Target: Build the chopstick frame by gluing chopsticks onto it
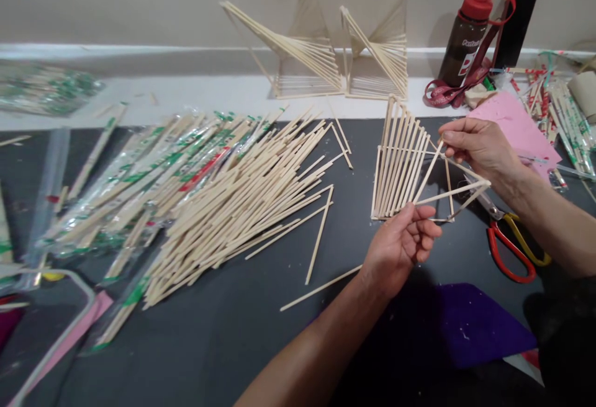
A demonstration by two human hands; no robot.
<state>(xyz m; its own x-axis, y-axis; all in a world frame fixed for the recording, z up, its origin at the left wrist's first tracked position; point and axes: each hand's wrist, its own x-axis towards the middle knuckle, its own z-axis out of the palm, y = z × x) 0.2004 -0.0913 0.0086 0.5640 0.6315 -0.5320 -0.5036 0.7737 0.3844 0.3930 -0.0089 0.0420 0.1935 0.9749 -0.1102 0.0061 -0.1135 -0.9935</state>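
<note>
A frame of wooden chopsticks stands on the dark table, with a fan of slats on its left side and a triangular, open part on its right. My right hand pinches the upper end of a single chopstick that slants beside the fan. At that stick's lower end, my left hand has thumb and forefinger closed on it, against the frame's base; the other fingers are curled. To the left of the frame lies a big heap of loose chopsticks.
Two finished-looking twisted chopstick frames stand by the wall. Wrapped chopsticks lie at left. Scissors with red and yellow handles, a pink sheet, a dark red-capped bottle and a purple sheet are at right.
</note>
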